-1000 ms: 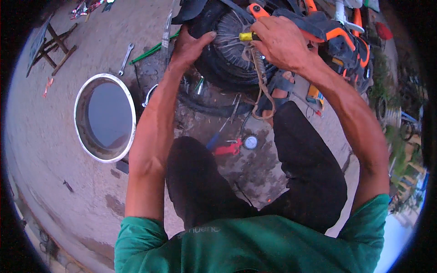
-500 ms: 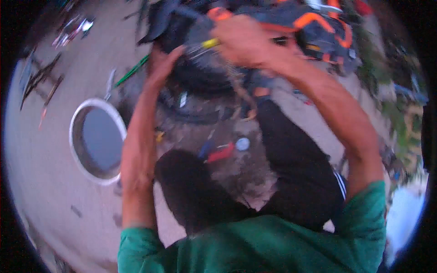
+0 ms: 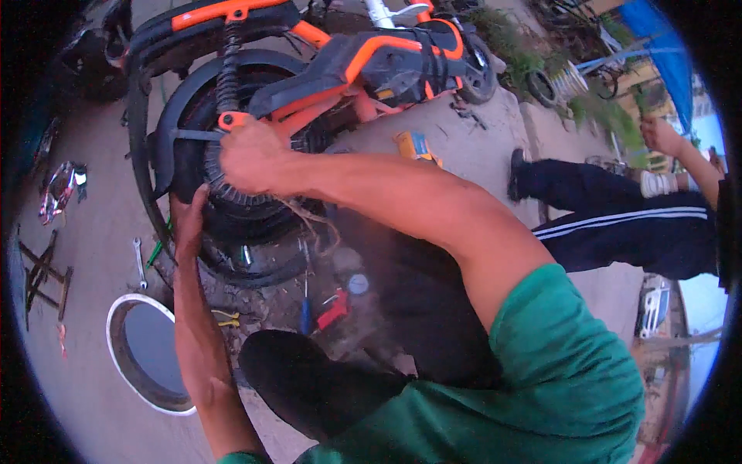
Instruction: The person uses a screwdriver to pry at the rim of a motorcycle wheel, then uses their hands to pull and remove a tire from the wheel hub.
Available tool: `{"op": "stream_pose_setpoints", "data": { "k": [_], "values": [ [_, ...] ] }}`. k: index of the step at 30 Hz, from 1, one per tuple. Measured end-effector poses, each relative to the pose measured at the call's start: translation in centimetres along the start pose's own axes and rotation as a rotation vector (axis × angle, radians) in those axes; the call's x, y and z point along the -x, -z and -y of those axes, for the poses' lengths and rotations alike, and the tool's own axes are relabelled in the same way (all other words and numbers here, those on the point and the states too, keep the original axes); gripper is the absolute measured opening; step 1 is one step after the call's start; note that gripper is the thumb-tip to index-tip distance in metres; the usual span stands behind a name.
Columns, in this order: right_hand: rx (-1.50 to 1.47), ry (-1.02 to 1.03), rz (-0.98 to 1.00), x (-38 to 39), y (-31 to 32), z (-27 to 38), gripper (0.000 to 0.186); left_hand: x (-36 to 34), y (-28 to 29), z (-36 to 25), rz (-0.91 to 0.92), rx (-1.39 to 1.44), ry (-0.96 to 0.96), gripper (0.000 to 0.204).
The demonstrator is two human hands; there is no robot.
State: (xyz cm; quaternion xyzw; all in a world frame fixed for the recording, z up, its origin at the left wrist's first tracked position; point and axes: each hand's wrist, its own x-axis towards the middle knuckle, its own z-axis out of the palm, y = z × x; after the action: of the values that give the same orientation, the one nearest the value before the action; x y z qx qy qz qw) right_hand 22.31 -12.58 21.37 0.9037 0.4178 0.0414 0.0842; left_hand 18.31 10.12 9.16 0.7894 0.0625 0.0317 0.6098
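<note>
The wheel (image 3: pixel 236 198) of the orange and black two-wheeler (image 3: pixel 386 58) is just below the fingers of your right hand (image 3: pixel 251 158), which look curled inward; I cannot tell how tightly they close, or if they hold something. Your left hand (image 3: pixel 188 224) is at the near side of the tyre, its thumb raised; its other fingers are hidden, so I cannot tell their grip. Above your right fingers stands the spring shock absorber (image 3: pixel 228 73). Left of your left fingers lies a wrench (image 3: pixel 140 263), and nearer to you a round basin (image 3: pixel 110 329). Well to the right of your right fingers is another person (image 3: pixel 618 232).
</note>
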Motion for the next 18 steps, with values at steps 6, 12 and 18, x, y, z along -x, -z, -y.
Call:
{"op": "stream_pose_setpoints", "data": {
  "k": [6,12,18],
  "values": [
    [-0.039,0.0,-0.087,0.6,1.3,-0.2,0.037,0.7,0.4,-2.1,-0.016,0.048,0.013,0.077],
    [-0.045,-0.017,-0.15,0.7,0.1,-0.4,0.036,0.3,0.2,-1.0,-0.03,-0.025,-0.015,0.082],
    [-0.011,-0.075,-0.079,0.1,0.5,0.5,0.036,0.7,-0.1,-2.1,-0.027,0.061,0.038,0.085]
  ]
}}
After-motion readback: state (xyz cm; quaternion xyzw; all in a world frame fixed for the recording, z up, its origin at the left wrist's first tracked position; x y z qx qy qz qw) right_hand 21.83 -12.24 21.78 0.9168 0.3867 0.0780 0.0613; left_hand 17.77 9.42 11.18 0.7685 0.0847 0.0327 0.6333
